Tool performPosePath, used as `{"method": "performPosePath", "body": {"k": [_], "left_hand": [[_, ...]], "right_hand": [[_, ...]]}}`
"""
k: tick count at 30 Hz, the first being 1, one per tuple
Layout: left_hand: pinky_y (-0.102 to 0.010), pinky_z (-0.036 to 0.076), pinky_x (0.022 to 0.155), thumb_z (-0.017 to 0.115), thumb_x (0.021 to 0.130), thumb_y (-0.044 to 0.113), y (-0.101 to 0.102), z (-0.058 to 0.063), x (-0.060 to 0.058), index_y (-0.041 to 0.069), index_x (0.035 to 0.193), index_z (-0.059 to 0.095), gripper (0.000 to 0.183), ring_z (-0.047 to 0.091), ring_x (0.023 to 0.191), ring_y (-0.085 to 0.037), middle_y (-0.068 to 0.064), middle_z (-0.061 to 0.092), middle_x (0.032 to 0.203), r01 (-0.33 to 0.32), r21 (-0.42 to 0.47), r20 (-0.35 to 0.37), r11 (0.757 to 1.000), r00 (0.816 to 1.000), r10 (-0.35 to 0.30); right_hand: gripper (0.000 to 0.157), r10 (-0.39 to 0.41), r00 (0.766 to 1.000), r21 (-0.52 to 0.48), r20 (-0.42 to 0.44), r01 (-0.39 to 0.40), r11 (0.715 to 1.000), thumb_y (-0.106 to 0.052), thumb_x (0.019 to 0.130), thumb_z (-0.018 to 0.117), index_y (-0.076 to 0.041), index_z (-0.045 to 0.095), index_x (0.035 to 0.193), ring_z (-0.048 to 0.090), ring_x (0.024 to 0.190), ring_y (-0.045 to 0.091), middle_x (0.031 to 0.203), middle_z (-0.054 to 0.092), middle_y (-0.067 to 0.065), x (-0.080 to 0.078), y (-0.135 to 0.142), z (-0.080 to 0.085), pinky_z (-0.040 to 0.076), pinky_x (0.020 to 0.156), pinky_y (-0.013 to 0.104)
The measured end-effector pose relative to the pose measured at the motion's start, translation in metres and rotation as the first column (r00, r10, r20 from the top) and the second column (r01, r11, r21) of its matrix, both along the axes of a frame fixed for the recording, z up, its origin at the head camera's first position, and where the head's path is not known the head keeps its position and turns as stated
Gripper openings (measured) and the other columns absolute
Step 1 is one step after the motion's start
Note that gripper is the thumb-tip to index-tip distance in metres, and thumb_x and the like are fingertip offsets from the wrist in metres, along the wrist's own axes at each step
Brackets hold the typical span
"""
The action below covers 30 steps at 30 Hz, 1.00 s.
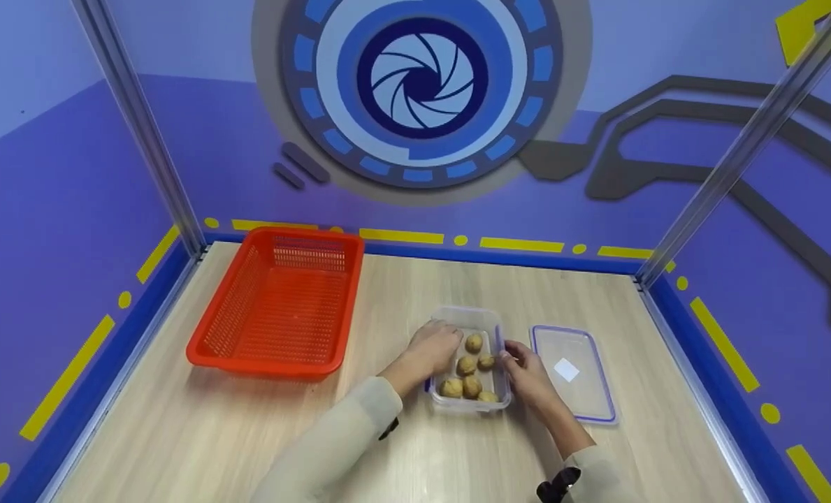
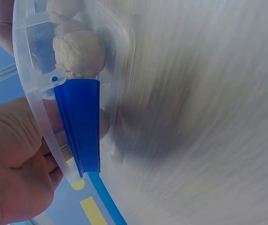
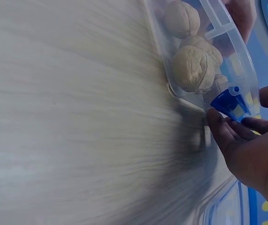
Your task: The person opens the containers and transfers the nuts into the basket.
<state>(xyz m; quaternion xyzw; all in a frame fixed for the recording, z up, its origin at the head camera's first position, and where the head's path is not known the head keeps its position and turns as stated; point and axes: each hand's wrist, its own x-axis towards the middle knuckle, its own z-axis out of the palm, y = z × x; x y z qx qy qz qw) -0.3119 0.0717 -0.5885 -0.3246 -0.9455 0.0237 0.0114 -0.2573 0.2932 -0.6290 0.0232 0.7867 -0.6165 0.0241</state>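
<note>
A clear plastic food container with blue side latches stands on the table, several walnuts on its floor. My left hand reaches over its left rim, fingers bent down inside. In the left wrist view those fingers show partly behind the wall and the hanging blue latch; I cannot tell whether they hold a walnut. At the opposite side my right hand holds the container by its wall, fingers around the blue latch and thumb near the rim.
The container's flat lid, blue-edged with a white label, lies just right of my right hand. A red plastic basket stands at the back left with no contents showing. Printed panels enclose the table's back and sides.
</note>
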Motion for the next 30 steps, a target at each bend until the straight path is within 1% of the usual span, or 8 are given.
{"method": "performPosePath", "body": {"k": [7,12,16,21,23,28,30], "left_hand": [[-0.034,0.047,0.107,0.063,0.103,0.014,-0.002,-0.003,-0.002,0.011,0.124,0.073,0.023,0.065,0.117,-0.021,-0.001,0.074,0.122,0.001,0.019,-0.019,1.0,1.0,0.0],[-0.034,0.048,0.105,0.064,0.102,0.013,-0.002,-0.006,-0.004,0.011,0.121,0.074,0.022,0.066,0.113,-0.022,-0.002,0.075,0.118,0.01,0.046,-0.033,0.999,0.999,-0.008],[-0.033,0.048,0.104,0.064,0.103,0.014,-0.003,-0.007,-0.003,0.011,0.12,0.074,0.02,0.065,0.112,-0.021,-0.001,0.075,0.117,0.016,0.085,-0.038,0.996,0.999,-0.013],[-0.031,0.049,0.101,0.062,0.104,0.013,-0.004,-0.012,-0.001,0.014,0.116,0.073,0.017,0.066,0.109,-0.019,0.002,0.075,0.115,0.037,0.104,-0.05,0.994,0.998,-0.032],[-0.031,0.049,0.1,0.061,0.104,0.014,-0.004,-0.013,0.0,0.015,0.116,0.073,0.017,0.066,0.109,-0.018,0.003,0.074,0.115,0.044,0.112,-0.059,0.993,0.998,-0.037],[-0.032,0.048,0.101,0.061,0.105,0.015,-0.006,-0.012,-0.001,0.014,0.118,0.073,0.018,0.065,0.11,-0.02,0.001,0.074,0.117,0.04,0.145,-0.057,0.989,0.998,-0.032],[-0.033,0.048,0.102,0.062,0.105,0.016,-0.007,-0.012,-0.002,0.013,0.118,0.073,0.017,0.065,0.111,-0.02,0.0,0.074,0.118,0.038,0.16,-0.048,0.986,0.998,-0.031]], "right_hand": [[0.046,-0.005,1.0,-0.016,-0.002,0.005,1.0,-0.012,0.111,0.055,0.01,0.047,0.15,0.056,0.133,0.041,0.147,0.053,0.032,0.0,-0.001,0.001,0.048,0.11,0.057],[0.047,-0.008,1.0,-0.023,0.003,0.008,1.0,-0.016,0.111,0.056,0.009,0.048,0.15,0.056,0.131,0.04,0.143,0.056,0.031,0.0,0.0,-0.002,0.047,0.111,0.058],[0.049,-0.029,1.0,-0.028,0.002,0.029,0.999,-0.02,0.112,0.056,0.01,0.048,0.15,0.055,0.133,0.041,0.145,0.056,0.032,0.001,0.001,-0.007,0.047,0.111,0.059],[0.048,-0.071,0.997,-0.04,0.018,0.072,0.997,-0.022,0.112,0.056,0.01,0.05,0.148,0.056,0.133,0.04,0.144,0.058,0.031,0.003,0.001,-0.014,0.052,0.105,0.055],[0.047,-0.097,0.995,-0.055,0.038,0.099,0.994,-0.022,0.112,0.056,0.009,0.052,0.147,0.057,0.132,0.038,0.143,0.059,0.028,0.004,0.0,-0.016,0.053,0.105,0.052],[0.046,-0.14,0.989,-0.067,0.054,0.144,0.987,-0.024,0.11,0.058,0.005,0.055,0.147,0.057,0.129,0.033,0.142,0.06,0.024,0.002,-0.002,-0.02,0.053,0.105,0.048],[0.047,-0.15,0.987,-0.074,0.048,0.154,0.985,-0.025,0.11,0.058,0.005,0.055,0.147,0.058,0.127,0.031,0.142,0.06,0.025,0.001,-0.002,-0.022,0.054,0.103,0.047]]}}
